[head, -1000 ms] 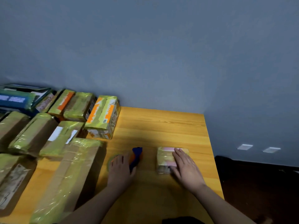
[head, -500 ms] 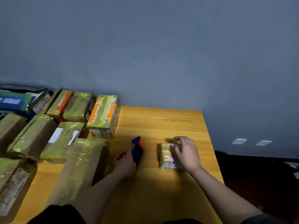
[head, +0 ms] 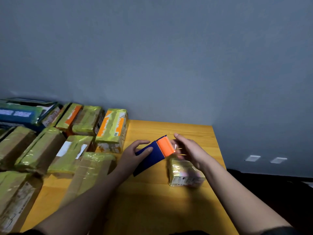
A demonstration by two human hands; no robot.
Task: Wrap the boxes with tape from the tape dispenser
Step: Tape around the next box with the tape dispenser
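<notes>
A small box, wrapped in shiny yellowish tape, lies on the wooden table near its right edge. My left hand grips the blue tape dispenser by its handle and holds it lifted above the table. Its orange front end points toward my right hand. My right hand hovers above the small box and its fingers reach the dispenser's orange end, where a bit of clear tape glints; whether they pinch the tape I cannot tell.
Several tape-wrapped cardboard boxes crowd the table's left half, the nearest an orange-and-yellow box. A blue carton lies at the far left. A grey wall stands behind the table, and dark floor lies beyond its right edge.
My left hand has lifted the dispenser off the table and turned its orange end to the right. My right hand has left the small box and risen to the dispenser's front.
</notes>
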